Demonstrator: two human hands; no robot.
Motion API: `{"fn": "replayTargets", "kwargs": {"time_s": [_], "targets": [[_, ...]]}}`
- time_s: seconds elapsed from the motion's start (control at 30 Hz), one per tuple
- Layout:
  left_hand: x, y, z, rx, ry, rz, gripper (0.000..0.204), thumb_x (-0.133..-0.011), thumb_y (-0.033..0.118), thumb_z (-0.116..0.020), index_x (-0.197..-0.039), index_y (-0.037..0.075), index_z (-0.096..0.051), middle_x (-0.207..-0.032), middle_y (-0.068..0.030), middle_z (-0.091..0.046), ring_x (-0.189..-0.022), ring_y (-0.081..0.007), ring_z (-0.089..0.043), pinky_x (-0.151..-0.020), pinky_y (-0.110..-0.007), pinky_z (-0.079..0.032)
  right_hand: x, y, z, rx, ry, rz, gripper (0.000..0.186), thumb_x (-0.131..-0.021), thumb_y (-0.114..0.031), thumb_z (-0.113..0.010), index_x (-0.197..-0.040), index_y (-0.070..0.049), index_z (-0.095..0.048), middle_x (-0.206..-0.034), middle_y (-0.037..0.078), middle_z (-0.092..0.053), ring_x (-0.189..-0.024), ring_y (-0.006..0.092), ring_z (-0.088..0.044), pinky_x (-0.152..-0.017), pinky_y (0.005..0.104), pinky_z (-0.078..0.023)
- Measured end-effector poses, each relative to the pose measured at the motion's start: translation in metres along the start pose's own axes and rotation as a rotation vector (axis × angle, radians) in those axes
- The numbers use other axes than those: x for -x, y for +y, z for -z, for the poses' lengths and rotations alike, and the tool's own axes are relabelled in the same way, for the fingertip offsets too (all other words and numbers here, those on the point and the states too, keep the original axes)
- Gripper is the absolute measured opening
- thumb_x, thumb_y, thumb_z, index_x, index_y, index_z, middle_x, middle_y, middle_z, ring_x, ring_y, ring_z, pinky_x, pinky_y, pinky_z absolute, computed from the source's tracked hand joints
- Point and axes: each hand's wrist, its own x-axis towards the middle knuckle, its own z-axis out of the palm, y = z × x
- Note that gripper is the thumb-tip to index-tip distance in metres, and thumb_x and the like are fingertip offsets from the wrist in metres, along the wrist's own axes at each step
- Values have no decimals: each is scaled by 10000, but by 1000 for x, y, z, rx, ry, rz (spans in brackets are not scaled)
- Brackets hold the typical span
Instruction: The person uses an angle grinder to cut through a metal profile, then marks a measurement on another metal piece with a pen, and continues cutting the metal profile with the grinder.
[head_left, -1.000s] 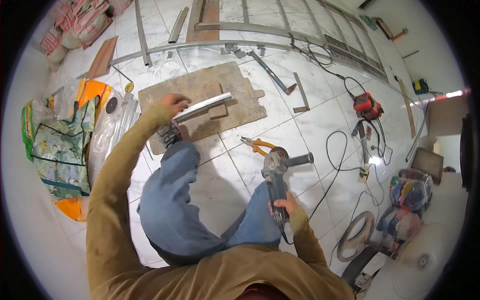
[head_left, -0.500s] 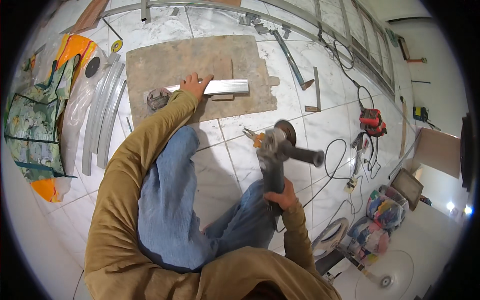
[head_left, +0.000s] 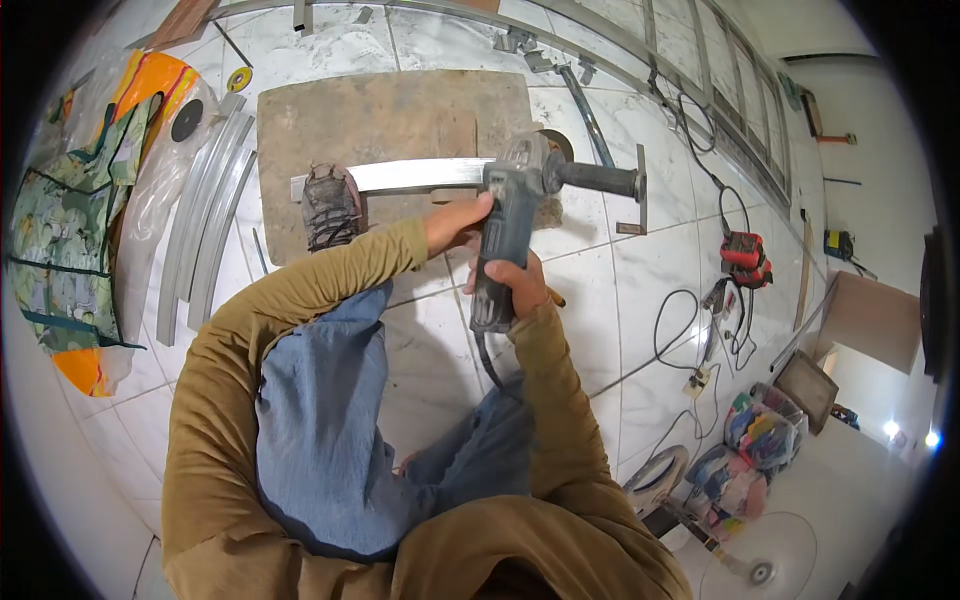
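An angle grinder (head_left: 508,222) is held between my two hands, its head pointing away from me. My right hand (head_left: 520,282) wraps round the rear of its body. From the left, my left hand (head_left: 458,224) grips the body nearer the head, its fingers partly hidden beneath. The grinder's disc (head_left: 555,146) shows only in part at the far right of the head, beside the end of a shiny metal channel (head_left: 420,175). That channel lies across a worn brown board (head_left: 360,110), and my shoe (head_left: 332,200) presses on its left part. Under its right part sits a small block (head_left: 455,196).
Cut metal strips (head_left: 195,230) and a patterned green bag (head_left: 75,235) lie at the left. A hammer (head_left: 585,115) and a metal square (head_left: 632,228) are right of the board. Cables and a red tool (head_left: 745,255) lie farther right, with a metal frame (head_left: 740,90) behind.
The grinder has swung up and left to the channel's right end. My left hand has let go of the channel and taken hold of the grinder's body.
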Motion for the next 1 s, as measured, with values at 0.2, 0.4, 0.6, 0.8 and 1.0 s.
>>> {"fn": "replayTargets", "kwargs": {"time_s": [0.2,0.4,0.6,0.8,1.0], "targets": [[0,4,16,79,22,41,639,-1001,574,-509,-1285,4,-568,-1083,-126,-671,-917,-198,-657,-830,-359,-543,-15,16,-16,-222,-24,-95,427,-802,-210,-683,-1133,35,-568,-913,155,-675,-715,266,-689,-660,390,-605],[4,-20,62,32,375,-99,549,-1015,513,-526,-1281,36,-585,-1127,-116,-665,-975,-216,-654,-901,-380,-528,-45,27,-31,2,-116,-157,405,-781,-180,-728,-1109,21,-600,-896,142,-681,-665,232,-678,-627,365,-584],[3,11,37,453,175,-204,606,-1011,551,-505,-1362,57,-526,-1219,-126,-653,-1053,-257,-665,-974,-410,-532,-83,28,-25,600,126,335,511,-703,-155,-812,-1146,-11,-601,-978,97,-683,-853,219,-689,-777,345,-558],[-4,2,27,-164,487,-13,543,-800,405,-819,-1152,21,-665,-1011,-97,-707,-884,-208,-683,-819,-341,-546,-82,65,-22,684,333,320,621,-658,-177,-833,-1195,-8,-573,-1036,133,-698,-950,265,-693,-854,377,-548],[-19,-7,45,-194,619,253,656,-674,472,-848,-1031,-55,-690,-948,-163,-710,-774,-238,-701,-725,-359,-565,-85,62,-21,849,401,150,677,-657,-291,-837,-1206,4,-571,-1063,194,-699,-994,339,-695,-870,399,-543]]}}
